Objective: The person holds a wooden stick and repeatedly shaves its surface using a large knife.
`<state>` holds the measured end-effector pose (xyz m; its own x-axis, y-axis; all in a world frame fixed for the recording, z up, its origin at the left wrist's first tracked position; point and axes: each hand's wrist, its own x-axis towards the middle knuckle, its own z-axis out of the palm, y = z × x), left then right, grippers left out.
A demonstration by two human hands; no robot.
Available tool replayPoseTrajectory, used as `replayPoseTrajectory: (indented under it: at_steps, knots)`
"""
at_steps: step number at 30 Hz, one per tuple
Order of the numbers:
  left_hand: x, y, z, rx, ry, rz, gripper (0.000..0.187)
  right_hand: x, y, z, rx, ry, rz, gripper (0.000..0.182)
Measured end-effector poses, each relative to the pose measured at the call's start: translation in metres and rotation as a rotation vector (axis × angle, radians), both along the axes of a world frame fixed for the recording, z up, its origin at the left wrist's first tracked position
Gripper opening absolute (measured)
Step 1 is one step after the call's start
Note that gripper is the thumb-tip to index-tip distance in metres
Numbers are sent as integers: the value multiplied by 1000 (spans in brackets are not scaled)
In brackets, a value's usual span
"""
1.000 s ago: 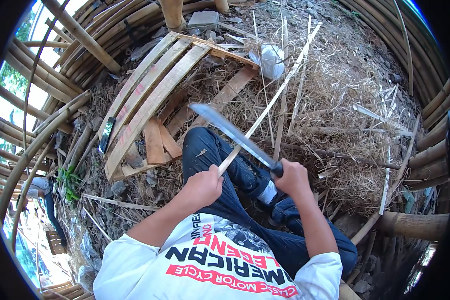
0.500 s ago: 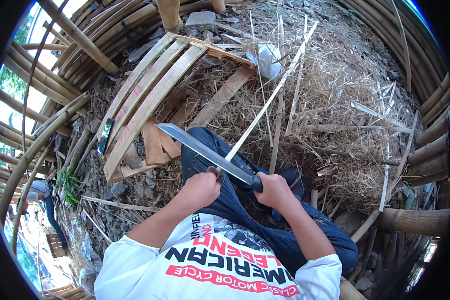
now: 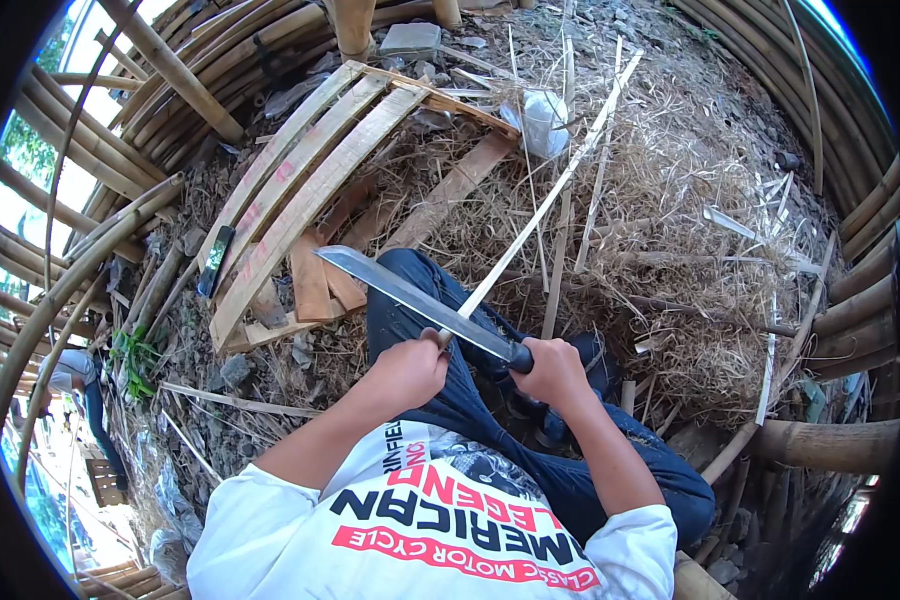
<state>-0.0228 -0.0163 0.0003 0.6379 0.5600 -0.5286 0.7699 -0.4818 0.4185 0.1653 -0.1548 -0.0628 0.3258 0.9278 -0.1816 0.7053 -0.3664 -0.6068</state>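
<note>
My right hand is wrapped round the black handle of a machete, whose long blade points up and to the left across my lap. My left hand is closed on the near end of a long, pale bamboo strip. From there the strip runs away from me, up and to the right, over the shavings. Close to my left fingers, the blade crosses the strip and overlaps it in this view. My knees in dark jeans lie beneath both.
Left of centre lies a slatted wooden pallet with a phone on it. A heap of dry shavings spreads to the right, near a white plastic bag. Bamboo poles stack around the sides. Another person bends at far left.
The view has shifted slightly. Both hands keep their grips, and the machete still crosses the bamboo strip at nearly the same spot.
</note>
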Motion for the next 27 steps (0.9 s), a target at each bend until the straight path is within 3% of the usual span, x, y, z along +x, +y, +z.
replayPoseTrajectory:
  at_steps: [11, 16, 27]
  knots:
    - [-6, -1, 12, 31, -42, 16, 32, 7, -8, 6, -8, -114, -31, 20]
    - [-21, -3, 17, 60, -46, 33, 30, 35, -21, 0, -63, -98, -230, 20]
    - [-19, -3, 23, 59, -61, -23, 35, -13, -9, 34, 48, -133, -87, 20]
